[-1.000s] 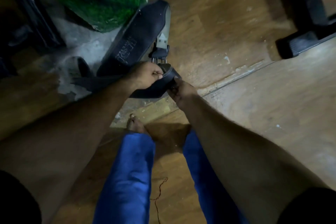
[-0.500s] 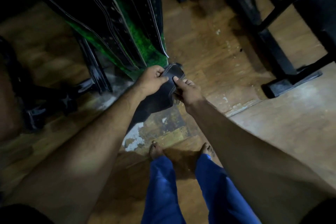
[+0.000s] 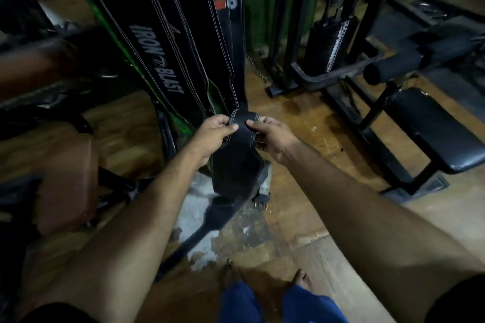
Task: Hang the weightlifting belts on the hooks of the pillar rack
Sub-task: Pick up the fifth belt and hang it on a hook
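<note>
Head view: looking down past both forearms toward a dim gym floor [image 3: 309,139] of worn wood.
Left hand [image 3: 214,134]: fingers curled, thumb on top, pinching the left edge of a black belt [image 3: 237,162] near its upper fold.
Right hand [image 3: 270,136]: thumb and fingers pinching the right edge of the same strap, just beside the left hand, thumbs almost meeting.
Belt in the hands: black leather with pale stitching along both edges; folded over at the top between the hands, wider part hanging below them, metal buckle [image 3: 262,198] dangling near the floor at its lower right.
Hanging belts [image 3: 168,42]: several long black ones already hung straight down just behind the held one; one printed "IRON BLAST" in white, another with orange letters, cut off at the top.
Hooks: out of frame above; cannot tell how those belts are attached.
Pillar [image 3: 183,128]: green surface showing in slivers behind the hanging belts.
Right side: black weight-stack machine [image 3: 330,42] and a padded black bench [image 3: 433,131], well apart from the hands.
Left side: brown padded seat [image 3: 65,183], blurred.
Bottom: blue trouser legs [image 3: 262,304] and bare feet on the floor.
</note>
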Motion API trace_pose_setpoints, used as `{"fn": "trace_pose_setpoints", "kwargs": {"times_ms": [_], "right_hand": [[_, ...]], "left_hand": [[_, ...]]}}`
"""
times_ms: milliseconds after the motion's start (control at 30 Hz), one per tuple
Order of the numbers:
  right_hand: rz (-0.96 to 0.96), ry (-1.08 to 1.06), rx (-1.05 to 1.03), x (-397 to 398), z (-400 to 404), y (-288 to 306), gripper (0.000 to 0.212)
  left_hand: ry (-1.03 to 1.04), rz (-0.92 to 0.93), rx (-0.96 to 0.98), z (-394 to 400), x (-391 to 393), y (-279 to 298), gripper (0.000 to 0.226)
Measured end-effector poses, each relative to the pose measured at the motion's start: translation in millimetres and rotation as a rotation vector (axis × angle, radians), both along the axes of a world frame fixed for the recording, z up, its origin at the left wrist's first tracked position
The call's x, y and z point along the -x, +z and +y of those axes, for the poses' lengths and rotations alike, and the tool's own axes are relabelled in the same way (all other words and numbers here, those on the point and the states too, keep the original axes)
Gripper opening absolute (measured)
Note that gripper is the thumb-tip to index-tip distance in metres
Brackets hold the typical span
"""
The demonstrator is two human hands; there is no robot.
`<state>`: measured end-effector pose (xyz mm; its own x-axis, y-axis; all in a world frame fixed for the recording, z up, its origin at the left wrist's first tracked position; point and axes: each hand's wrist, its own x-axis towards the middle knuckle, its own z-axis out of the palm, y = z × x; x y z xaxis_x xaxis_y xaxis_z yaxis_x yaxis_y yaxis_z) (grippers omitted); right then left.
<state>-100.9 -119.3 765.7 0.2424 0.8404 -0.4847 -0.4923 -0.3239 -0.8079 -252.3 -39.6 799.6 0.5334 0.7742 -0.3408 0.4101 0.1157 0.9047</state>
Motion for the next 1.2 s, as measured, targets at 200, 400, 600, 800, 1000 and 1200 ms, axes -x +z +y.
{"fn": "trace_pose_setpoints", "kwargs": {"times_ms": [200,400,600,800,1000,1200], "right_hand": [[-0.201,0.19,-0.222,0.6,-3.2,85.6,0.027],[-0.275,0.248,-0.279,-16.2,-11.3,163.9,0.028],[-0.278,0.091,-0.388,-11.6,-17.1,236.6,0.043],[-0.48,0.318,-0.498,-7.9,-18.5,274.9,0.037],[-0.483,0.21,-0.453,1.1,-2.5,310.5,0.023],[-0.492,0.165,-0.6,27.1,20.2,305.6,0.029]], "left_hand": [[0.174,-0.149,0.01,-11.0,7.0,78.7,0.013],[0.178,-0.335,-0.143,-34.3,0.5,143.3,0.015],[0.119,-0.439,-0.166,-52.2,1.0,193.7,0.007],[0.266,-0.514,-0.18,-48.3,4.1,251.1,0.015],[0.186,-0.408,-0.413,-44.6,15.5,252.3,0.02],[0.216,-0.507,-0.399,-14.5,44.2,259.6,0.016]]}}
